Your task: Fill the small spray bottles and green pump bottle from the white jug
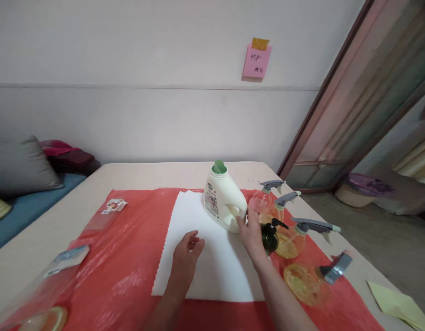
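A white detergent jug with a green cap stands upright at the far right corner of a white cloth. My right hand touches the jug's handle side, fingers curled around the handle. My left hand rests on the white cloth with its fingers loosely bent and nothing in it. The cloth lies on a red plastic sheet spread over the table.
Right of the jug stand several clear spray bottles with grey triggers, one lying on its side, and a small dark pump bottle. Clear plastic packets lie at left. A yellow-green paper lies at the right edge. A pink note hangs on the wall.
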`<control>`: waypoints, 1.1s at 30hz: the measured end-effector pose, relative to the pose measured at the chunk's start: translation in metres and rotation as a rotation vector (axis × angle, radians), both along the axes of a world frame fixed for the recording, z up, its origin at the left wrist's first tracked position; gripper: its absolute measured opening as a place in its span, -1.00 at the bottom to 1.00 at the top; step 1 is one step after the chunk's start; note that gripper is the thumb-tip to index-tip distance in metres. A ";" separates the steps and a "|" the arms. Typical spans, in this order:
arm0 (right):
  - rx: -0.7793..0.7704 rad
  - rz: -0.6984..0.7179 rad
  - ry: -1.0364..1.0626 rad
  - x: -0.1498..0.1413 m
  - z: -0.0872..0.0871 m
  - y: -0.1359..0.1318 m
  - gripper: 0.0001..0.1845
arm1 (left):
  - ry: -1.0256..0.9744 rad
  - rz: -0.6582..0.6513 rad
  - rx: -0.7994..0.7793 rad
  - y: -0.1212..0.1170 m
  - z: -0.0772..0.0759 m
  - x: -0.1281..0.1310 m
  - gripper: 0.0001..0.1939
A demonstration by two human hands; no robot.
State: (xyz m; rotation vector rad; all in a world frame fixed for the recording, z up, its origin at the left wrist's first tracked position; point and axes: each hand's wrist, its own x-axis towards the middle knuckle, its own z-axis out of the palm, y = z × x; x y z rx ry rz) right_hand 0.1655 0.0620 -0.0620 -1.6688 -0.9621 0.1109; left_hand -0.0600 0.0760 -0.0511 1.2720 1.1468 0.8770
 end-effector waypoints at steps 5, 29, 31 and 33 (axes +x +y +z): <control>-0.030 0.179 0.057 -0.053 0.017 -0.017 -0.68 | -0.153 -0.020 0.012 -0.007 0.013 0.000 -0.38; 0.271 0.402 -0.521 -0.104 0.026 -0.061 -0.87 | 0.178 0.300 0.306 0.035 0.027 -0.052 -0.58; 0.258 0.355 -0.520 -0.099 0.025 -0.059 -0.86 | 0.144 0.335 0.314 0.038 0.022 -0.049 -0.61; 0.242 0.306 -0.532 -0.092 0.024 -0.057 -0.84 | 0.120 0.378 0.342 0.040 0.018 -0.047 -0.62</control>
